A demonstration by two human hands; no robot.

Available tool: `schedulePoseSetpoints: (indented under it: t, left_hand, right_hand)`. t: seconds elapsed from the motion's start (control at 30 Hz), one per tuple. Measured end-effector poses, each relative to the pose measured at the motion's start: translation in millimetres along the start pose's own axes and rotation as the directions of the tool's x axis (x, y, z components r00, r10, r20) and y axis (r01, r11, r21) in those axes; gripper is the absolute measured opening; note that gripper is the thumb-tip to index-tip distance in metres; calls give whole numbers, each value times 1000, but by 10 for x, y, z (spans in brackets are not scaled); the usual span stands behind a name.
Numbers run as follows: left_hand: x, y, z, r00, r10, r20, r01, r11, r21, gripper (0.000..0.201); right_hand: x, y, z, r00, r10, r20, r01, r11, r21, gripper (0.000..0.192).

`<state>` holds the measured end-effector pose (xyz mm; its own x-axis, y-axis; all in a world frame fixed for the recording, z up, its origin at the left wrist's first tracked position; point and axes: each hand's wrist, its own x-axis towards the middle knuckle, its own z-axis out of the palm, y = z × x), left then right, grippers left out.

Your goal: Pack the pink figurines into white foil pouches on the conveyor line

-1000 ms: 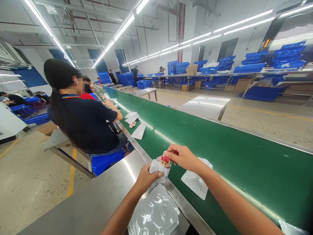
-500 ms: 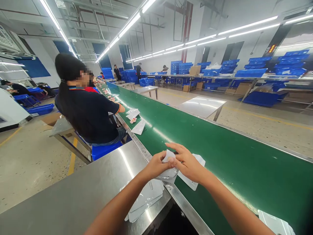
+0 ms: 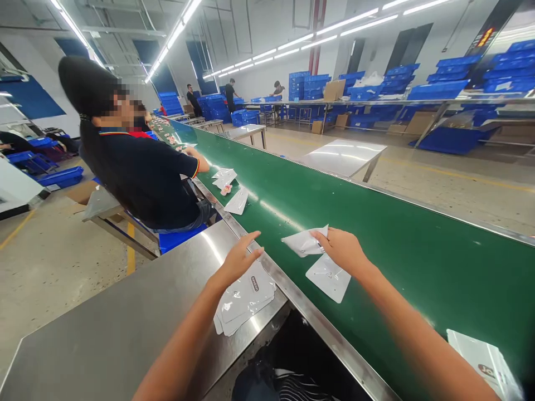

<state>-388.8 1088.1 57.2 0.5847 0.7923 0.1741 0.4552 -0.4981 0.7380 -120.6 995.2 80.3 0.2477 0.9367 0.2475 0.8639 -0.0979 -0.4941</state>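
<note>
My right hand [image 3: 345,249] pinches a white plastic pouch [image 3: 304,241] by its edge, held over the green conveyor belt [image 3: 388,262]. Just below it a flat white pouch [image 3: 329,278] rests on the belt. With fingers apart and nothing in them, my left hand [image 3: 239,259] hovers above the steel table's edge. Beneath that hand lies a stack of white printed pouches [image 3: 246,295]. Another printed pouch [image 3: 480,362] sits on the belt at the lower right, partly behind my right forearm.
A co-worker [image 3: 137,167] in a dark shirt sits at the left along the belt. Several pouches [image 3: 237,200] and small pink items [image 3: 226,190] lie near that person. The steel table [image 3: 104,312] has a corner beside the belt's metal rail [image 3: 301,303]. Blue bins [image 3: 438,83] are stacked beyond.
My hands, earlier together on the pouch, have come apart. The left let go and drew back over the stack; the right carried the pouch further over the belt. The view tilted slightly down.
</note>
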Motion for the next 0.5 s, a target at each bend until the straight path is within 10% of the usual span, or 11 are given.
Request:
schedulePoseSetpoints:
  t: [0.33, 0.5]
  left_hand:
    - [-352, -580, 110, 989, -144, -45, 146, 848, 509, 36]
    - [-295, -739, 96, 982, -189, 22, 159, 878, 451, 25]
  right_hand:
    - [338, 279, 413, 959, 252, 130, -246, 968, -56, 46]
    - [320, 268, 419, 966, 178, -185, -195, 978, -76, 50]
